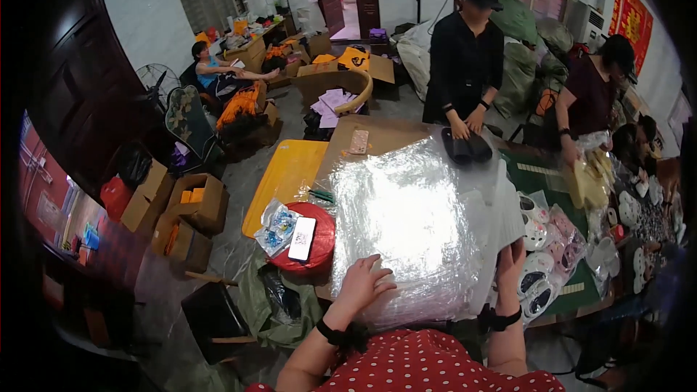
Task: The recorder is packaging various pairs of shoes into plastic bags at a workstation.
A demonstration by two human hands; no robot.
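Red polka-dot shirt (414,363) nearest camera, black wristband on each wrist. Hands apart. Left hand (367,284) palm down, fingers spread, on the near part of a stack of clear plastic film (403,210), not gripping. Right hand (510,261) at the stack's right edge, fingers partly hidden by white sheeting; can't tell if clamped. Stack lies flat on the desk (392,131), ahead of and between the hands, strong glare on top.

Writing: white phone (301,238) left of stack, lit screen with a small square code pattern, rest too small to read. Red wall banner (633,22) upper right, large gold characters. Phone sits on a round red plastic-covered top (321,250), beside a clear bag of blue bits (276,229). Yellow board (283,174) behind that; pinkish patterned phone case (359,141) near the desk's far edge.

Across the desk, co-worker in black cap (467,58) has both hands on dark slippers (467,147), at the stack's far right corner. Bagged white clogs (536,229) just right of the right hand, on green surface.
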